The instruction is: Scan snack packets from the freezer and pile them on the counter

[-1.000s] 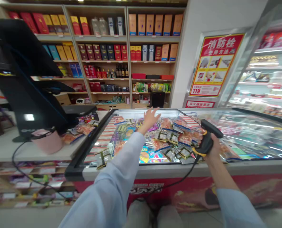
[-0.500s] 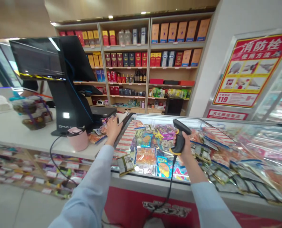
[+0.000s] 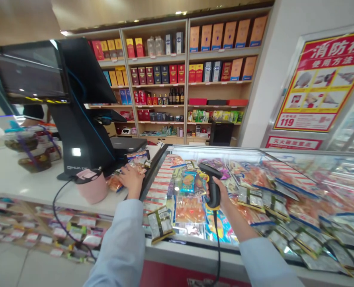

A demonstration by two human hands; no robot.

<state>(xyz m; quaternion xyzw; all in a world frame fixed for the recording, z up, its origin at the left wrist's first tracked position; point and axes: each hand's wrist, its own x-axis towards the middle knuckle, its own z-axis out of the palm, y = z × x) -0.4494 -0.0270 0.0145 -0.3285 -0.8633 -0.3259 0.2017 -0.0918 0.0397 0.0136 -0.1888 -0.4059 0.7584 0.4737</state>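
Note:
My right hand is wrapped round a black and yellow handheld scanner, its cable hanging down over the case front. Below the scanner, snack packets lie on the glass-topped case. My left hand lies with fingers spread over snack packets on the white counter, beside the pink container. Its fingers touch the packets; no firm grip shows. A green and silver packet sits by itself at the case's near left corner.
A dark checkout terminal stands on the white counter, with a pink container in front and stacked jars at the left. Many packets cover the case's right side. Behind are shelves of boxes. Someone's arm shows behind the jars.
My left hand has moved slightly left and down, onto the packets near the pink container. My right hand has shifted left with the scanner. The camera view has shifted a little.

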